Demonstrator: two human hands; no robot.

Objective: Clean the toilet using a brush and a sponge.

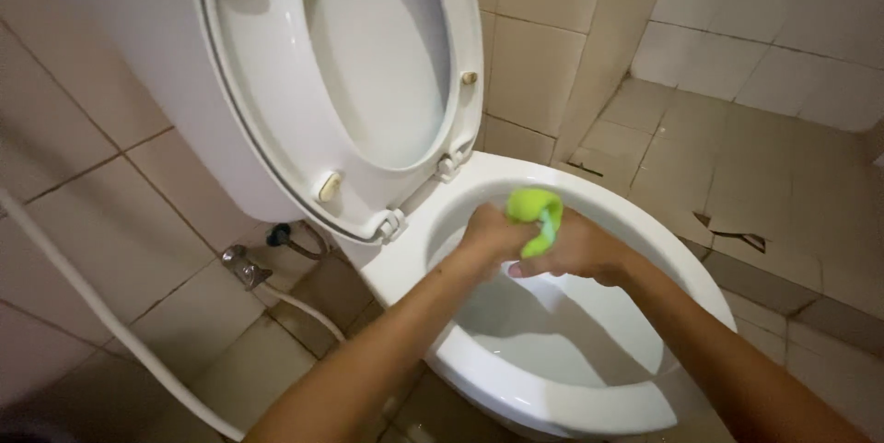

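Both forearms cross low in view; my left hand and right hand meet over the toilet bowl, fingers curled shut around a bright green cloth that bunches up between and just above the knuckles. I judge the cloth light, soft and limp, probably damp and slippery. It is best pinched by its gathered middle, not its loose ends.

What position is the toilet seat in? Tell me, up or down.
Up. The toilet seat leans back against the tank, its underside bumpers showing, and the bowl rim is bare where both hands, left hand and right hand, hold a green cloth.
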